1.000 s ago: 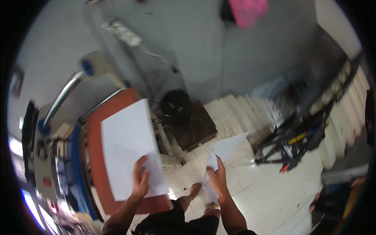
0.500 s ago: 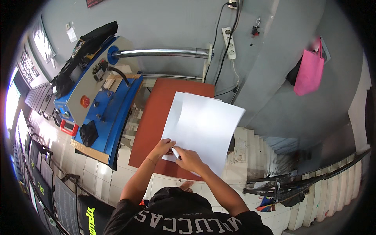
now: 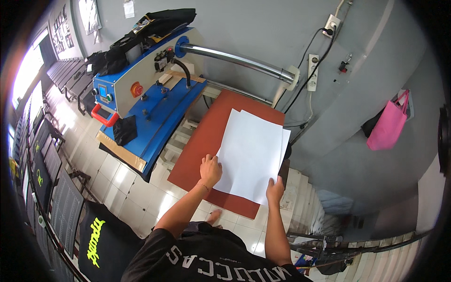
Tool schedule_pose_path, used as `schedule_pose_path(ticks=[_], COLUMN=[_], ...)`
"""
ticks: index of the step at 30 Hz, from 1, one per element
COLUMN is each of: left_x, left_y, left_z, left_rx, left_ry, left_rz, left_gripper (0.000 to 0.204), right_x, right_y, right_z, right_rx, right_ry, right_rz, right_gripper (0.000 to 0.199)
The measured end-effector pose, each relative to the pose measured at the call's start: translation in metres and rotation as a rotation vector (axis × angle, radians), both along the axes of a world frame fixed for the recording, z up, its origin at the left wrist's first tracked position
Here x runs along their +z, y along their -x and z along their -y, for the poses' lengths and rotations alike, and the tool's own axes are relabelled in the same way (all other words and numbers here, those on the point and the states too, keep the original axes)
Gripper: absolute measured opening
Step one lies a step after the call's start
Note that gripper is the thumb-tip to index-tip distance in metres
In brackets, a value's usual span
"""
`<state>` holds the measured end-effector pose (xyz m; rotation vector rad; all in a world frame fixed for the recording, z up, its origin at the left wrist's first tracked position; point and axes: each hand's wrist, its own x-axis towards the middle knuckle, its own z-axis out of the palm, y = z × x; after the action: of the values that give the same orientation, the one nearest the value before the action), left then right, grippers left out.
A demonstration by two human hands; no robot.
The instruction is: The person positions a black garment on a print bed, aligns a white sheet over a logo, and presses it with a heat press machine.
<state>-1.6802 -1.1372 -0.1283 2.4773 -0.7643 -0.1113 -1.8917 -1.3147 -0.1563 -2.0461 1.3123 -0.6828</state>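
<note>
White paper sheets [image 3: 249,160] lie over the reddish-brown flat board [image 3: 199,131] in front of me, one sheet's edge showing from under the top one at the right. My left hand [image 3: 211,170] is closed at the left edge of the paper, fingers curled against it. At the near right edge, my right hand [image 3: 275,190] pinches the paper, thumb on top. The near part of the board stays bare below the paper.
A blue heat press [image 3: 174,103] with a red handle [image 3: 104,116] and a metal bar [image 3: 235,60] stands left of the board. A power strip [image 3: 312,73] and cables hang on the wall. Racks with dark shirts [image 3: 101,235] are at left; stairs [image 3: 305,197] descend at right.
My hands have parted from the near left corner of the paper to its left and right edges. The top sheet now lies flatter. The view has swung left.
</note>
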Motion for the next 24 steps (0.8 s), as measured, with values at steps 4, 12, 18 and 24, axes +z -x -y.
schedule_pose_path(ticks=[4,12,18,24], left_x=[0.000,0.003,-0.004,-0.020], left_y=[-0.010,-0.053,-0.083,-0.112], left_z=[-0.013,-0.070,-0.070,-0.078], left_rx=[0.076,0.117,-0.048,-0.224], left_ry=[0.121,0.249,0.125,0.142], left_rz=[0.013,0.005,-0.093,-0.133], left_gripper=[0.018,0.013,0.016,0.044], right_x=[0.012,0.030,-0.003,0.009], right_y=[-0.022,-0.076,-0.074,-0.081], right_z=[-0.002,-0.018,-0.020,-0.049], right_rx=[0.083,0.331,0.016,-0.148], right_ry=[0.072,-0.107,0.061,0.276], right_rz=[-0.038,0.209,-0.042,-0.392], right_gripper=[0.024,0.025,0.024,0.025])
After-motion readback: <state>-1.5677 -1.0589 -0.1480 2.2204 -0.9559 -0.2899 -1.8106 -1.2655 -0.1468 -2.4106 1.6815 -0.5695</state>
